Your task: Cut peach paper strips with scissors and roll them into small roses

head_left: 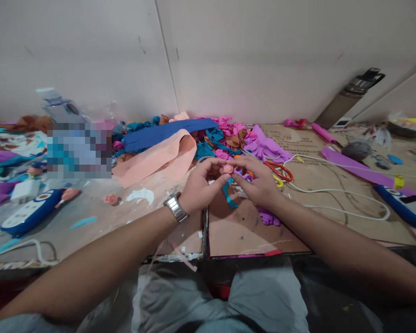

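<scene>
Over the front middle of the table, my left hand (pixel 206 184) and my right hand (pixel 260 184) meet at the fingertips. Between them they pinch a small peach rolled flower (pixel 228 169), apparently of crepe paper. Fingers and thumbs of both hands are closed on its sides. Below the hands lies a teal strip (pixel 230 196). Behind my left hand is a folded peach sheet (pixel 152 162), with a long blue strip (pixel 166 132) beyond it. Scissors with orange handles (pixel 284 172) rest just past my right hand. Another peach flower (pixel 111 199) lies to the left.
Crumpled pink, teal and brown scraps (pixel 225 127) pile against the wall. A white cable (pixel 353 192) loops across cardboard on the right. Blue-and-white devices (pixel 33 212) lie at both sides. A tall flask (pixel 343 104) stands back right; a plastic bottle (pixel 60 108) stands back left.
</scene>
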`<control>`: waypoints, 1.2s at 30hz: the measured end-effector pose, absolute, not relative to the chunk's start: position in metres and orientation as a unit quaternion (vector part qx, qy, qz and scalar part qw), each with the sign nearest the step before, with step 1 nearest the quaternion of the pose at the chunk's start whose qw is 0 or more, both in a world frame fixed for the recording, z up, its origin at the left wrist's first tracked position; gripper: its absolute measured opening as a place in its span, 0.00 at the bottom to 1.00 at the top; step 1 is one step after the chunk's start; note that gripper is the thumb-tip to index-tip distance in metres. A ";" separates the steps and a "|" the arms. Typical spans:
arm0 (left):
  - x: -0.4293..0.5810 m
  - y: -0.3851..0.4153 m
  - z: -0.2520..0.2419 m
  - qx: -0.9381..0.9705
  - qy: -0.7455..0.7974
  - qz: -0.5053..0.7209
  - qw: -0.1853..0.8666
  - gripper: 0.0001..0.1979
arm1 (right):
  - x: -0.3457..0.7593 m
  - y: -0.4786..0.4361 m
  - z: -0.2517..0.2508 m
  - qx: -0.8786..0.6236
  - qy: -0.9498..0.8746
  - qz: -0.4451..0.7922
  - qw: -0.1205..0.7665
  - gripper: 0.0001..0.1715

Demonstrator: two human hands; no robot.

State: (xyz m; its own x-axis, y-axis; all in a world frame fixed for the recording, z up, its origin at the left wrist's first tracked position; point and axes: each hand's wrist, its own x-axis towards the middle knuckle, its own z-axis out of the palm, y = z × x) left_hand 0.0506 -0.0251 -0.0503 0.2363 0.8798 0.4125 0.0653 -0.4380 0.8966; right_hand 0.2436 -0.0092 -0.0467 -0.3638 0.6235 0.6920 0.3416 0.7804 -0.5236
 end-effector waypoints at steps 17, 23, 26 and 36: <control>0.054 -0.026 -0.050 0.622 0.340 0.524 0.472 0.16 | 0.243 -0.011 -0.049 -0.289 -0.810 0.122 0.496 0.13; 0.054 -0.027 -0.047 0.599 0.339 0.518 0.509 0.16 | 0.241 -0.012 -0.050 -0.289 -0.811 0.130 0.492 0.09; 0.055 -0.028 -0.046 0.600 0.338 0.522 0.503 0.16 | 0.240 -0.012 -0.049 -0.287 -0.818 0.127 0.482 0.15; 0.051 -0.026 -0.052 0.674 0.357 0.515 0.392 0.14 | 0.240 -0.017 -0.047 -0.316 -0.796 0.179 0.484 0.13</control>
